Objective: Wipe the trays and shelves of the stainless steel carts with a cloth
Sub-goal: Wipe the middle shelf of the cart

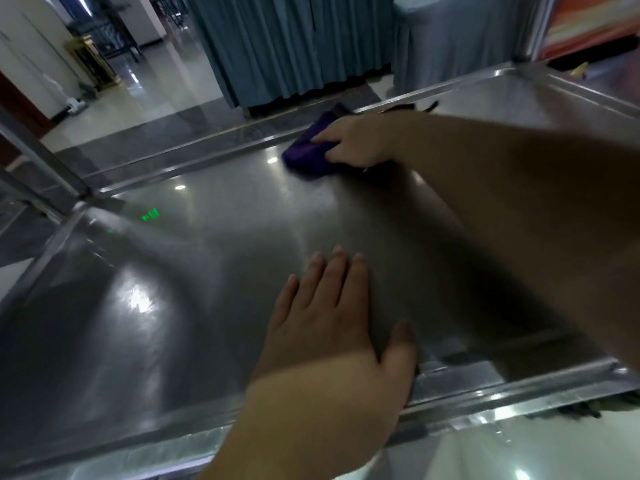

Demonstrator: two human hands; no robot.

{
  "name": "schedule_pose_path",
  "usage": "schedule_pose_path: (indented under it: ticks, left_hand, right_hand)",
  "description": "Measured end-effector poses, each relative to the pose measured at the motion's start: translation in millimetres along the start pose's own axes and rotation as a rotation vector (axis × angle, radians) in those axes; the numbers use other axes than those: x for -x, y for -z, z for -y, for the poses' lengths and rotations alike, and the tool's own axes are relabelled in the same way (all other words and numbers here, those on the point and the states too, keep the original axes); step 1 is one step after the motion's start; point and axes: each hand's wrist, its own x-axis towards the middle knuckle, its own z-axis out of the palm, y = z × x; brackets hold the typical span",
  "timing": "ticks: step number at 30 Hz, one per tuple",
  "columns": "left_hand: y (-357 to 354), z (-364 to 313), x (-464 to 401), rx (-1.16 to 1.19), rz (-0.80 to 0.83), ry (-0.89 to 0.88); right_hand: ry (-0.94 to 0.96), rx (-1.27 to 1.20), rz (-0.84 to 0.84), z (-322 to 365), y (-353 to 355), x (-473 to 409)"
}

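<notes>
One purple cloth [306, 152], two hands [360, 142], one steel tray [180, 271].

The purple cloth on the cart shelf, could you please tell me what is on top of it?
The right hand rests on the purple cloth, fingers curled over it, pressing it to the steel shelf. The cloth's right part is hidden under the hand.

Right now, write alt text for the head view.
A person's right hand presses a purple cloth onto the far side of a stainless steel cart tray. The left hand rests flat, fingers straight, near the tray's front rim. Blue-grey curtains hang behind.
</notes>
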Motion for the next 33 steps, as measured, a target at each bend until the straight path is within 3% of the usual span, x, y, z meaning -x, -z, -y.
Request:
schedule_pose_path:
  ticks: [4, 8, 12, 16, 20, 33]
  left_hand:
    - [1.8, 3.3, 1.2, 0.057, 0.028, 0.0]
    - [4.5, 0.8, 2.8, 0.033, 0.017, -0.007]
    - [5.3, 0.2, 3.7, 0.027, 0.021, 0.0]
    - [6.7, 0.7, 4.7, 0.055, 0.03, -0.01]
    - [6.3, 1.8, 6.4, 0.067, 0.023, -0.023]
    - [9.1, 0.6, 6.2, 0.075, 0.027, -0.031]
  right_hand:
    - [0.099, -0.049, 0.054, 7.9, -24.8, 2.7]
    - [0.098, 0.02, -0.034, -17.8, -37.8, 52.8]
    - [-0.131, 0.041, -0.101, -89.1, -24.9, 102.3]
    - [-0.503, 0.121, -0.196, -171.6, -1.8, 141.3]
    - [-0.769, 0.04, -0.251, -216.9, 12.2, 165.4]
    - [-0.662, 0.092, -0.321, -128.8, -21.2, 281.9]
